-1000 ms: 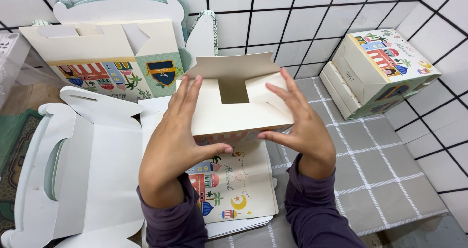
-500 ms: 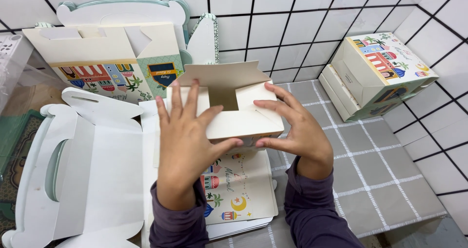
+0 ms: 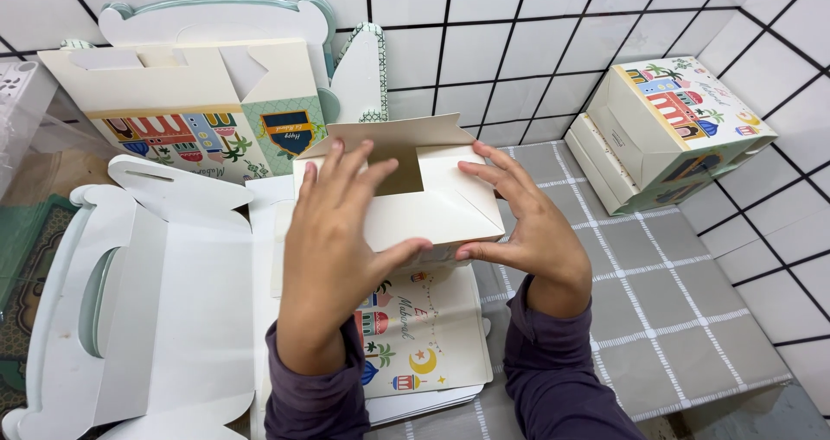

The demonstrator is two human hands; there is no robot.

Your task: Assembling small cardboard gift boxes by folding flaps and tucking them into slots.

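I hold a cream cardboard box [image 3: 424, 207] in both hands, its plain underside flaps turned up toward me. My left hand [image 3: 333, 241] lies flat over the left flap with the thumb under the near edge. My right hand [image 3: 523, 224] grips the right side, fingers spread on the flap. A brown flap with a square notch stands up at the box's far edge. Below the box its printed side panel [image 3: 415, 336], with buildings, palms and a moon, hangs down over the table.
A flat unfolded white box blank [image 3: 156, 302] lies at the left. A half-folded printed box [image 3: 181, 103] stands behind it against the tiled wall. A finished printed box [image 3: 674, 129] sits at the right on the grey checked mat [image 3: 657, 319].
The box has tipped so its flaps lie flatter toward me. Both hands slid further over the flaps and pressed them down.
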